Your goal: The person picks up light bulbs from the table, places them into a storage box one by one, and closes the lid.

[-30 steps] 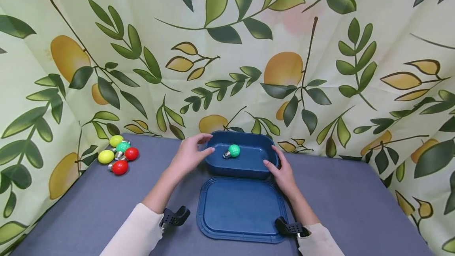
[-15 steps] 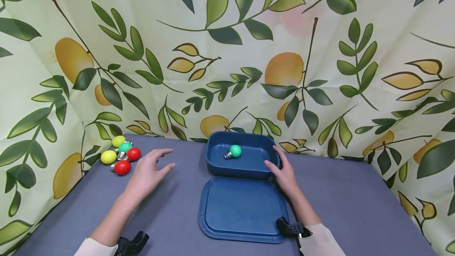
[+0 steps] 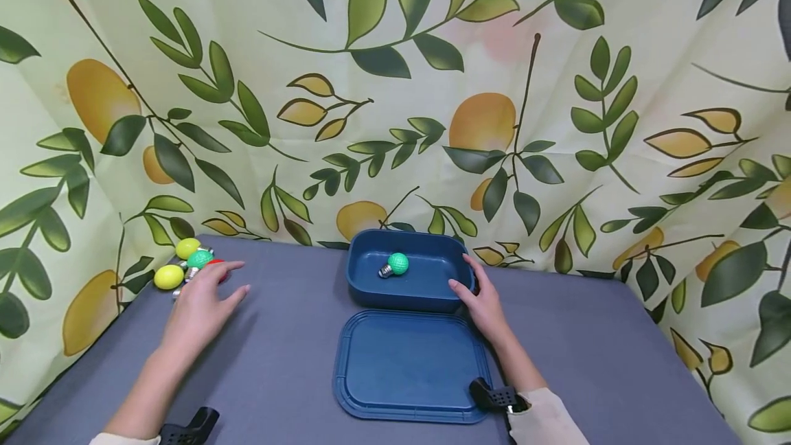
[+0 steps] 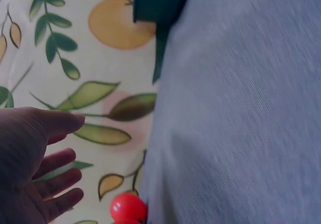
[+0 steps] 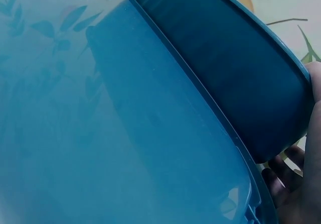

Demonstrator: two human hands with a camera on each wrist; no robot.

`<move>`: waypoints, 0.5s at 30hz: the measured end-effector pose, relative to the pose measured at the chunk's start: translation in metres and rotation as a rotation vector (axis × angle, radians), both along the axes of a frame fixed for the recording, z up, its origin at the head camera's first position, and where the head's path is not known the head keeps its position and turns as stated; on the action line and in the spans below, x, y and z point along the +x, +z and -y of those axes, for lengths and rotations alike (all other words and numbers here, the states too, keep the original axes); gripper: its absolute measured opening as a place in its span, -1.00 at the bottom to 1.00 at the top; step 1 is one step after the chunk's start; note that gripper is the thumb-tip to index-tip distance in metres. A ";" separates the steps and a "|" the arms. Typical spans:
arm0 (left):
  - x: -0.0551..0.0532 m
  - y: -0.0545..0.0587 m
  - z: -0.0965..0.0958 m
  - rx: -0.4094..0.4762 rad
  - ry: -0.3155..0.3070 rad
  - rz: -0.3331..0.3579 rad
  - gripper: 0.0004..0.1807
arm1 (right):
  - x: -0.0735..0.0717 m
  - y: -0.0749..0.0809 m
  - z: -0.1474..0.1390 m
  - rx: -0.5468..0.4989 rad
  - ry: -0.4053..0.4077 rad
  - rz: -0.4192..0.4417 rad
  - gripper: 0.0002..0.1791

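Note:
A blue rectangular box (image 3: 371, 294) stands near the back wall, holding one green light bulb (image 3: 398, 264). My right hand (image 3: 485, 304) grips the box's right end, thumb at the rim and fingers round the corner, as the right wrist view also shows. Over at the left, my left hand (image 3: 200, 304) hovers with relaxed, parted fingers and nothing in it, beside a cluster of bulbs. In that cluster are a yellow bulb (image 3: 169, 277), a second yellow bulb (image 3: 188, 248) and a green bulb (image 3: 199, 259). Red bulbs (image 4: 128, 207) are mostly hidden behind the left hand in the head view.
The blue lid (image 3: 410, 366) lies flat in front of the box, with my right wrist camera (image 3: 494, 395) over its right edge. A leaf-and-fruit patterned cloth (image 3: 395, 88) rises behind and beside the grey table (image 3: 593, 362).
My left hand has left the box's left end and moved left to the bulb cluster. The right hand keeps hold of the box, which stays put with its green bulb.

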State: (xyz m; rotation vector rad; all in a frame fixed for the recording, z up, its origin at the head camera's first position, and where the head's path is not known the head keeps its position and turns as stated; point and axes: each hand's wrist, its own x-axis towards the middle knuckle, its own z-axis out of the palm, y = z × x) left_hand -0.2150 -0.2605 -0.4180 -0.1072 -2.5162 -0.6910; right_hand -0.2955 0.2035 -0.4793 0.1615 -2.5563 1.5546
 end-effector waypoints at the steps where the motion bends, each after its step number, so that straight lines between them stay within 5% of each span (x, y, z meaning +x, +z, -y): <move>1: 0.001 -0.001 0.003 -0.014 0.008 -0.005 -0.54 | -0.001 -0.001 0.001 -0.005 0.001 0.000 -0.24; 15: -0.004 -0.019 0.034 -0.077 0.072 0.012 -0.54 | 0.002 0.003 0.001 -0.024 0.018 0.007 -0.25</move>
